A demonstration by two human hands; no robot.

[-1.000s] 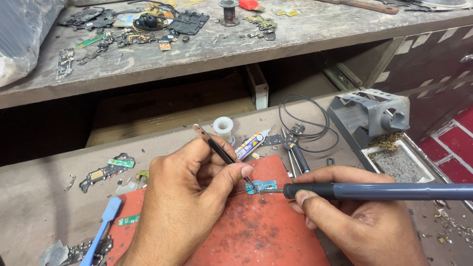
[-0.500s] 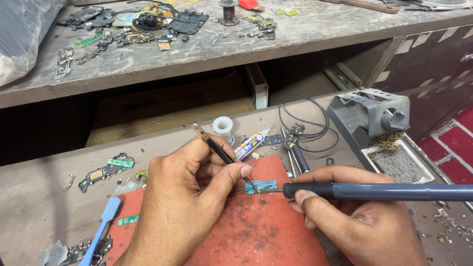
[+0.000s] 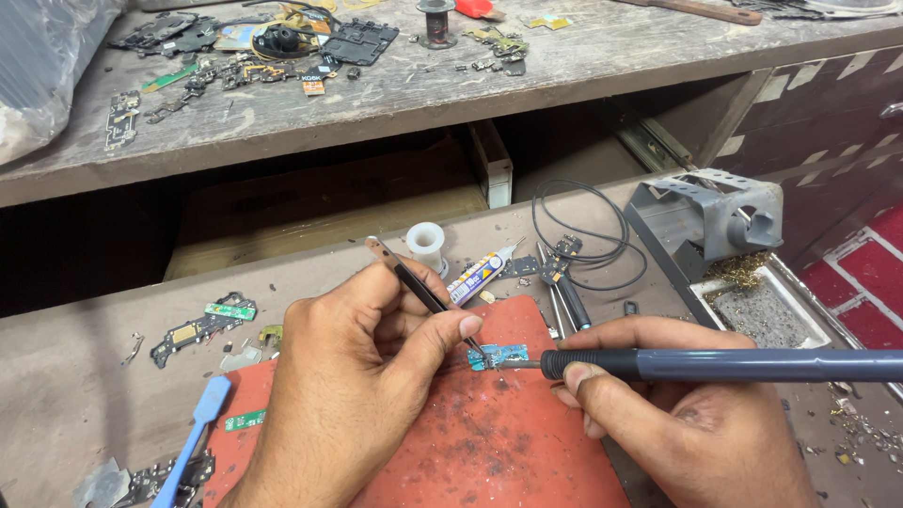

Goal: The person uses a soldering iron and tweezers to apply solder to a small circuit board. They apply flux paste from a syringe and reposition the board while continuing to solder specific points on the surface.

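Teal board [image 3: 499, 356] half hidden under tweezers [image 3: 425, 294]

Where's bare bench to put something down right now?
Free: the grey bench left of the red mat, and the strip behind it up to the white spool. Crowded: around the glue tube, cable and grey stand; upper shelf littered with parts.

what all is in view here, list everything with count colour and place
small circuit board: 1, blue-green, on mat centre
red mat: 1, front of bench
tweezers: 1, black, tip on board
soldering iron: 1, grey-blue, tip at board
iron stand: 1, grey, right
white spool: 1, behind mat
glue tube: 1, white-blue, behind mat
blue tool: 1, left
board scraps: several, left
left hand: holds tweezers
right hand: holds iron
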